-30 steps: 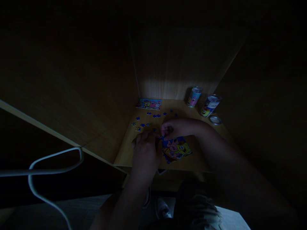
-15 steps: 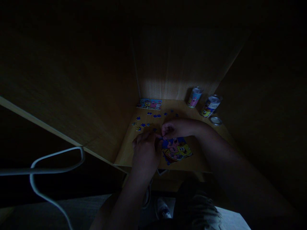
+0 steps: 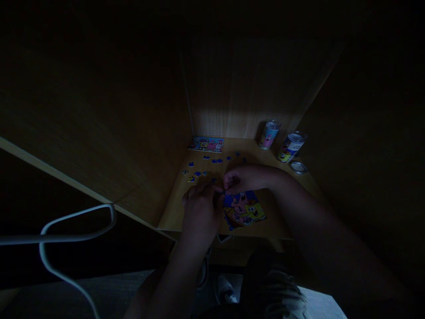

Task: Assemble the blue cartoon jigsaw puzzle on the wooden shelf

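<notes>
My left hand (image 3: 203, 204) and my right hand (image 3: 239, 177) meet at the upper left corner of a partly joined jigsaw puzzle (image 3: 245, 209). It shows a yellow and a pink cartoon figure on blue. Between the fingertips is a small dark puzzle piece (image 3: 223, 192), mostly covered. My right thumb and forefinger pinch it, and my left thumb and forefinger close on it from the other side. Beyond the hands lie several loose blue puzzle pieces (image 3: 198, 174), with a yellowish piece (image 3: 191, 179) among them.
At the back left lies a cartoon picture card (image 3: 208, 144). Two printed cans (image 3: 268, 135) (image 3: 291, 147) stand at the back right, with a round lid (image 3: 299, 167) near them. Wooden panels enclose the small tabletop (image 3: 172, 217). A white cable (image 3: 76, 238) hangs at left.
The joined puzzle has turned slightly, its lower edge shifting a little left. Both hands stay at the same corner with almost no movement.
</notes>
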Motion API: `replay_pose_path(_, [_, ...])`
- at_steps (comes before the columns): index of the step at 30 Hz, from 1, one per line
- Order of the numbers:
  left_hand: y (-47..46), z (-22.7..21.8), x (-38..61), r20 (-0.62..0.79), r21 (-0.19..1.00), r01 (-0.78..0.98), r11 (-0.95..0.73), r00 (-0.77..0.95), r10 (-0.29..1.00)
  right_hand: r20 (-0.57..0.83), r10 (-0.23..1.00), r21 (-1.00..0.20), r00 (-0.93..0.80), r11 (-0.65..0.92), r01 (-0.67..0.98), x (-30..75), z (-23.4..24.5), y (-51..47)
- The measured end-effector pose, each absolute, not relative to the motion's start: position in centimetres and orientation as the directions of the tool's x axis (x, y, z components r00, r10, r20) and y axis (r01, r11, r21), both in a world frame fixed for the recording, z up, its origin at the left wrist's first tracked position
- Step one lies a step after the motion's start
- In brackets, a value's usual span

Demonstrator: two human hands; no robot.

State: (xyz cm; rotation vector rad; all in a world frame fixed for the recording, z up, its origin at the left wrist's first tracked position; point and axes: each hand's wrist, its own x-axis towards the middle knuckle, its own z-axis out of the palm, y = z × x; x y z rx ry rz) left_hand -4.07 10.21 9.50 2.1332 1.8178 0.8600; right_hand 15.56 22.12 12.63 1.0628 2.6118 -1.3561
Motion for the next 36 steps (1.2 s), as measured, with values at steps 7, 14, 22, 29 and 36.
replay_pose_path(7, [10.35, 9.24, -4.27, 0.311, 0.500, 0.833, -0.237, 0.083, 0.947, -0.310, 0.556, -0.738, -0.771, 0.371, 0.564, 15.58, 12.60, 22.07])
replay_pose_path(14, [10.26, 9.23, -4.29, 0.320, 0.532, 0.812, -0.241, 0.070, 0.945, -0.321, 0.545, -0.763, -0.775, 0.336, 0.552, 15.58, 12.37, 22.08])
replay_pose_path(22, [10.46, 9.50, -4.47, 0.295, 0.606, 0.755, -0.249, 0.077, 0.952, -0.341, 0.552, -0.721, -0.761, 0.366, 0.588, 15.44, 12.62, 22.00])
replay_pose_path(29, [10.64, 9.27, -4.65, 0.313, 0.626, 0.732, -0.269, 0.080, 0.946, -0.336, 0.523, -0.746, -0.784, 0.360, 0.560, 15.61, 12.33, 22.01])
replay_pose_path(36, [10.51, 9.38, -4.48, 0.330, 0.604, 0.751, -0.265, 0.066, 0.942, -0.314, 0.518, -0.743, -0.796, 0.388, 0.545, 15.60, 12.88, 21.66])
